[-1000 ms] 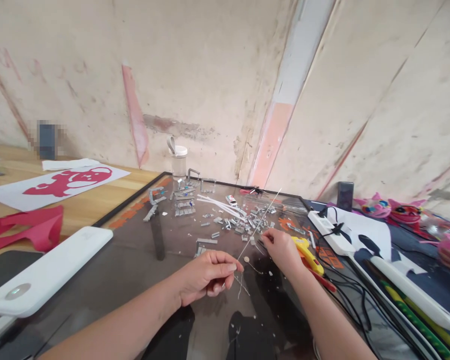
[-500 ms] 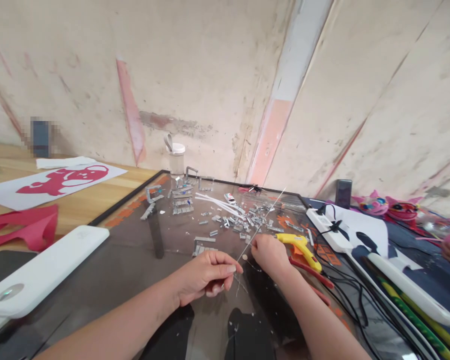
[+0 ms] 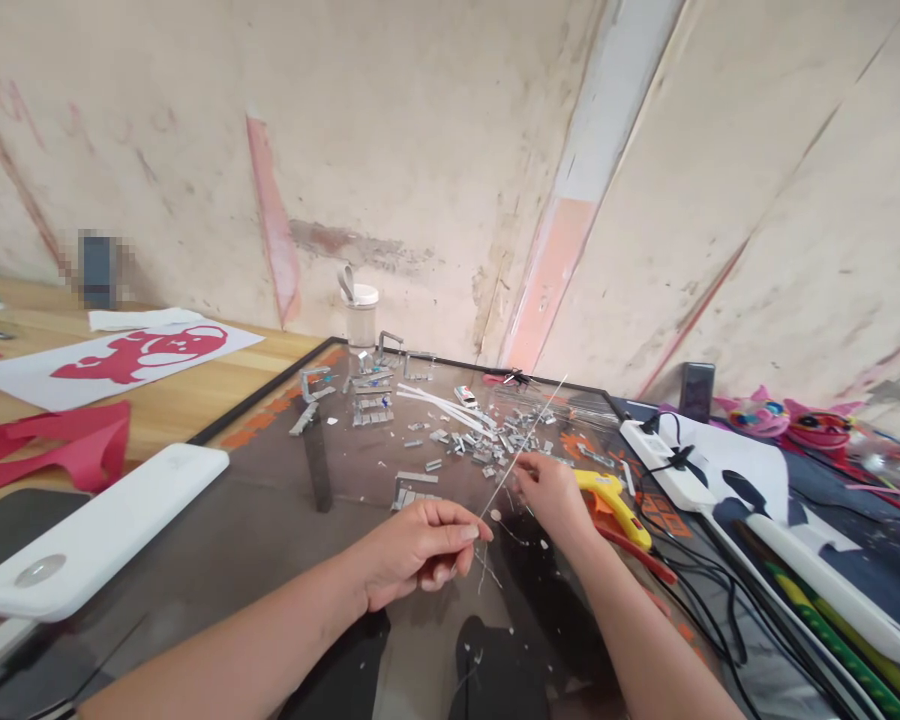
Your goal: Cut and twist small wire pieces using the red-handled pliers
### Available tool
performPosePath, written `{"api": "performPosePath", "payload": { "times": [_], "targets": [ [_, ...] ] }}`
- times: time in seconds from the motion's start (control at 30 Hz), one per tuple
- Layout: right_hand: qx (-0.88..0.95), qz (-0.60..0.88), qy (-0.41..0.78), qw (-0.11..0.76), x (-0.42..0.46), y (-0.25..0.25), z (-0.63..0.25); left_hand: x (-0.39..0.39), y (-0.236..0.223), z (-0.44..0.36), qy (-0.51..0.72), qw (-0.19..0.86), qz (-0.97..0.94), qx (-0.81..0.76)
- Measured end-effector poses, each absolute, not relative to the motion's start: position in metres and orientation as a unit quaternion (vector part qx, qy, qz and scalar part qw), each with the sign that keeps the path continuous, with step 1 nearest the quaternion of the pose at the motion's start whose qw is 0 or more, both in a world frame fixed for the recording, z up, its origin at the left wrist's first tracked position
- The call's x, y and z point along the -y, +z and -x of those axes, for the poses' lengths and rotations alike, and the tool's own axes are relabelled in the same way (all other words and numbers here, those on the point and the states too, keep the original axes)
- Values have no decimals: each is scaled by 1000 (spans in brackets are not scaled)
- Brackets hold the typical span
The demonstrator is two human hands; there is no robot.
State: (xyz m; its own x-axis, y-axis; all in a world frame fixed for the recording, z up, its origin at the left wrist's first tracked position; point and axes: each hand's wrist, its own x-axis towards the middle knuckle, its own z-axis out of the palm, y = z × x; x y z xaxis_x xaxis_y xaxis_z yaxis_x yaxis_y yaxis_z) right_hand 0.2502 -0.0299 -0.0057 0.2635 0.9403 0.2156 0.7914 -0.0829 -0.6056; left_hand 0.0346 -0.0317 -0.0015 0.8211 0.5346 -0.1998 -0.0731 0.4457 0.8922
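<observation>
My left hand [image 3: 431, 550] pinches the lower end of a thin, stiff wire [image 3: 538, 424] between thumb and fingers. The wire slants up and away to the right over the table. Partway along it, my right hand [image 3: 551, 497] has its fingers curled in, with the fingertips at the wire; its grip is partly hidden. Small grey pieces [image 3: 495, 450] lie scattered beyond both hands. Just past my left hand is a grey piece bent into a frame [image 3: 416, 485]. Fine loose strands [image 3: 487, 572] show below the fingertips.
A yellow glue gun [image 3: 606, 490] and red-handled tool [image 3: 641, 553] lie right of my right hand, beside a white power strip [image 3: 667, 465] and black cables. On the left are a long white lamp [image 3: 120, 520] and red cut-out [image 3: 150, 350]. A lidded jar [image 3: 361, 318] stands at the back.
My right hand has shifted slightly right, and its fingers have loosened from a tight fist to a looser curl at the wire. My left hand keeps its pinch. The view has shifted a little.
</observation>
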Motion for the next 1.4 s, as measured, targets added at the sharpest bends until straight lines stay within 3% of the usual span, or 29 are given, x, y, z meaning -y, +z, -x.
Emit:
{"api": "performPosePath", "payload": {
  "times": [0.23,0.4,0.47,0.73,1.4],
  "targets": [
    [581,656,277,394,50,14,-247,31,-3,-35,191,822,-484,-231],
    [506,522,508,461,63,23,-228,31,-3,-35,179,816,-498,-234],
    [481,490,549,477,65,23,-224,32,-3,-35,175,816,-499,-233],
    [434,451,580,521,70,31,-235,32,-5,-36,188,831,-462,-245],
    [474,500,522,503,72,30,-224,36,-4,-37,182,834,-467,-232]
  ]
}}
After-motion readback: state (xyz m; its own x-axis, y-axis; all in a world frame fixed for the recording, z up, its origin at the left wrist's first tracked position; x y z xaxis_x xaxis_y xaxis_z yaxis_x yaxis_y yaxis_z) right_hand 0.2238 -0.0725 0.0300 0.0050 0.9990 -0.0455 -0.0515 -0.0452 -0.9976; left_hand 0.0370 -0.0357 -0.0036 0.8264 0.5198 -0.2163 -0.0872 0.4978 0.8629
